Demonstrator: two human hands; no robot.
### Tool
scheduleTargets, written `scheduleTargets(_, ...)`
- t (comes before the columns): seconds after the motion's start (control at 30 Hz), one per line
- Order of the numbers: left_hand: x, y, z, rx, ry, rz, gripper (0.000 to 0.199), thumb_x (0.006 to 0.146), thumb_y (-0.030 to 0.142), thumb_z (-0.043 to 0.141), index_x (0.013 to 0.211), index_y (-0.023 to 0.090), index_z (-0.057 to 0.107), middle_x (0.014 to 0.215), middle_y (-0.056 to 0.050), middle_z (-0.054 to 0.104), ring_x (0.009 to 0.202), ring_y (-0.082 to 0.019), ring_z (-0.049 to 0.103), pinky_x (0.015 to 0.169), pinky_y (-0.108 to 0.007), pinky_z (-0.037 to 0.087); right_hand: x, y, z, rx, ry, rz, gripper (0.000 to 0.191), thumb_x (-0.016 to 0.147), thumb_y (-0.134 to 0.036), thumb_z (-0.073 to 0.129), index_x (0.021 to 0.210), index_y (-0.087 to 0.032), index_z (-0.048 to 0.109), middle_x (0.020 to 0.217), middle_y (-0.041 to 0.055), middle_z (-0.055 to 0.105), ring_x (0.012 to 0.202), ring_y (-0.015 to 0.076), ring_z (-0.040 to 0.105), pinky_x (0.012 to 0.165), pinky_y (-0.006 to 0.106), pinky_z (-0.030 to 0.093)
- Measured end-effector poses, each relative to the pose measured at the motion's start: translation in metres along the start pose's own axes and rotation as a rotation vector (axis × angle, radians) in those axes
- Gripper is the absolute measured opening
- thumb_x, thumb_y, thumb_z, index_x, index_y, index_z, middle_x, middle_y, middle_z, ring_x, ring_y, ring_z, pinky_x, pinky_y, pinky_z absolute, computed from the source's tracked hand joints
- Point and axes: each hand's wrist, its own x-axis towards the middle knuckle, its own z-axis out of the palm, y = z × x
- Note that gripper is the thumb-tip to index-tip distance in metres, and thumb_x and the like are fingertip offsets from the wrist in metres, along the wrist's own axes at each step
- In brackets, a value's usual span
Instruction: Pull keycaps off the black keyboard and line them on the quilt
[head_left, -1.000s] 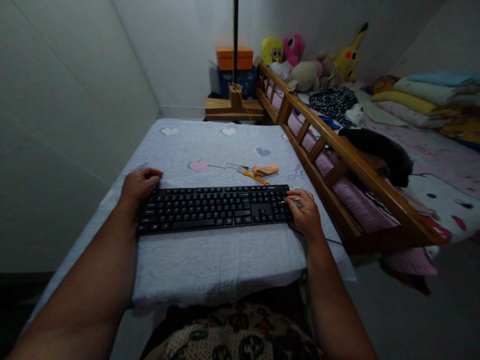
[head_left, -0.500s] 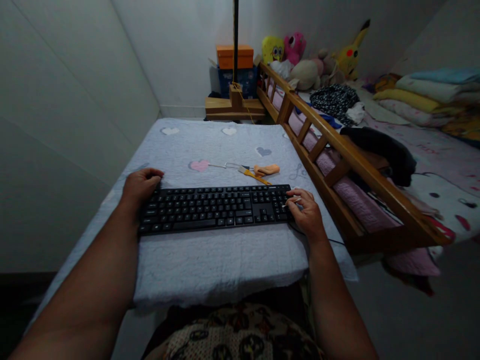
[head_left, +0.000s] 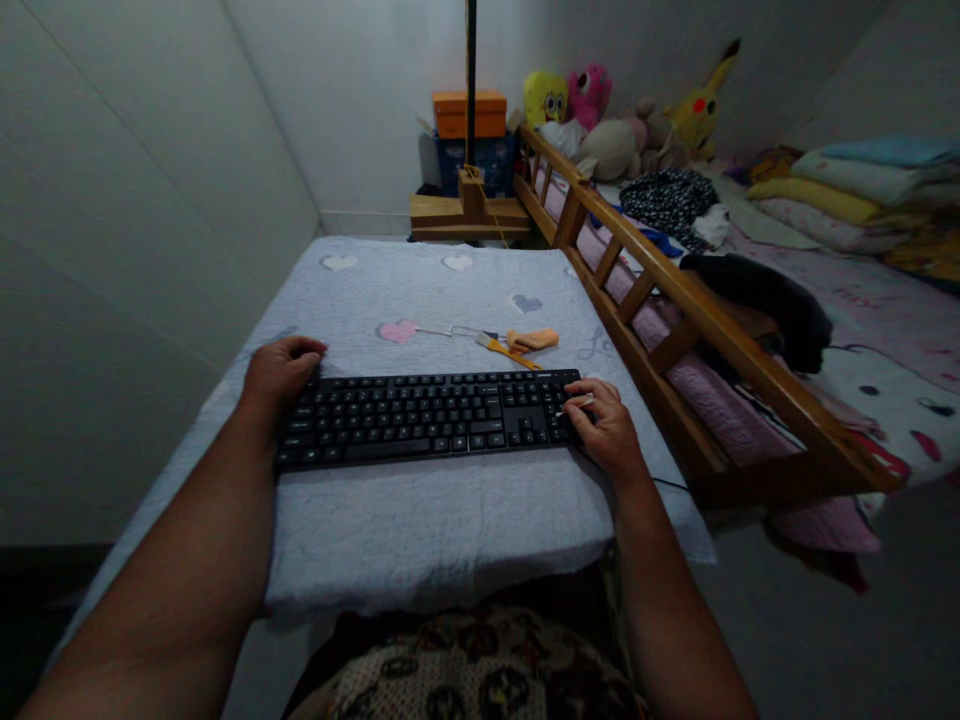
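A black keyboard (head_left: 405, 418) lies flat on the cloth-covered table (head_left: 435, 520). My left hand (head_left: 281, 375) is curled around its back left corner, with the fingertips partly hidden. At the number pad, my right hand (head_left: 606, 420) pinches a thin white stick that looks like a cotton swab (head_left: 576, 406), its tip down on the keys. Behind the keyboard lie a small brush (head_left: 510, 352) with a yellow handle, a folded orange cloth (head_left: 534, 340), a bent wire tool (head_left: 469, 331) and another thin white stick (head_left: 433, 331).
A wooden bed rail (head_left: 675, 290) runs along the table's right side. The keyboard cable (head_left: 670, 484) trails off to the right. Beyond the table's far edge stand a wooden stand base (head_left: 442, 215) and an orange box (head_left: 470, 114). A pale wall panel (head_left: 150, 250) is at the left.
My right hand has shifted slightly left over the number pad, carrying the swab's tip with it. My left hand and the keyboard look almost unmoved.
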Motion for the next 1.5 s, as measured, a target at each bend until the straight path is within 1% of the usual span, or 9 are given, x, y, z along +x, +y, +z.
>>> scheduleTargets(0.3,0.001,-0.001,0.0,0.031,-0.007,-0.01,0.046,0.064,0.038,0.056,0.1,0.016,0.074,0.087,-0.005,0.071,0.079,-0.023,0.06,0.085,-0.038,0.05,0.002,-0.004,-0.001,0.026,-0.013,0.008,0.016,0.089,-0.026,0.061,0.076,-0.027,0.069,0.104,0.0051,0.073,0.113,0.0269,0.06,0.109,0.054,0.042)
scheduleTargets(0.47,0.001,-0.001,0.0,0.014,-0.003,-0.004,0.044,0.064,0.037,0.056,0.098,0.015,0.074,0.089,-0.005,0.071,0.08,-0.022,0.06,0.087,-0.038,0.05,0.002,-0.005,0.0,0.031,-0.021,0.003,0.016,0.089,-0.024,0.061,0.076,-0.026,0.07,0.104,0.0056,0.073,0.113,0.0274,0.059,0.11,0.054,0.041)
scheduleTargets(0.67,0.002,0.0,0.0,0.004,-0.001,0.0,0.045,0.063,0.036,0.055,0.097,0.014,0.074,0.088,-0.006,0.071,0.082,-0.022,0.061,0.091,-0.038,0.05,0.003,-0.007,0.002,0.015,-0.047,-0.015,0.016,0.09,-0.025,0.062,0.078,-0.026,0.072,0.104,0.0061,0.073,0.115,0.028,0.058,0.11,0.054,0.041)
scheduleTargets(0.83,0.002,-0.002,0.001,-0.009,0.0,0.002,0.043,0.063,0.036,0.056,0.096,0.016,0.074,0.087,-0.004,0.07,0.082,-0.021,0.06,0.089,-0.038,0.051,0.002,-0.007,0.002,0.001,-0.056,-0.03,0.015,0.089,-0.024,0.063,0.08,-0.027,0.073,0.108,0.0057,0.072,0.12,0.0289,0.055,0.112,0.057,0.038)
scheduleTargets(1.2,0.001,0.001,0.001,-0.016,0.011,-0.008,0.044,0.063,0.036,0.056,0.096,0.014,0.074,0.086,-0.004,0.071,0.077,-0.021,0.06,0.087,-0.037,0.051,0.002,-0.009,0.003,-0.059,-0.112,-0.066,0.016,0.091,-0.023,0.061,0.083,-0.027,0.074,0.111,0.0063,0.072,0.124,0.0301,0.052,0.112,0.059,0.035)
scheduleTargets(1.37,0.001,-0.002,0.002,-0.019,0.009,0.005,0.043,0.063,0.036,0.056,0.096,0.015,0.074,0.088,-0.004,0.072,0.079,-0.021,0.06,0.089,-0.038,0.051,0.0,-0.011,0.002,-0.072,-0.117,-0.084,0.015,0.091,-0.023,0.061,0.082,-0.026,0.073,0.111,0.0065,0.072,0.125,0.0305,0.052,0.112,0.06,0.035)
scheduleTargets(1.5,0.001,0.0,0.001,-0.026,0.006,-0.002,0.041,0.064,0.035,0.056,0.095,0.016,0.074,0.087,-0.004,0.071,0.081,-0.021,0.061,0.09,-0.039,0.05,-0.005,-0.013,0.001,-0.071,-0.116,-0.089,0.015,0.09,-0.022,0.06,0.08,-0.025,0.071,0.11,0.0069,0.072,0.124,0.0307,0.052,0.111,0.06,0.037)
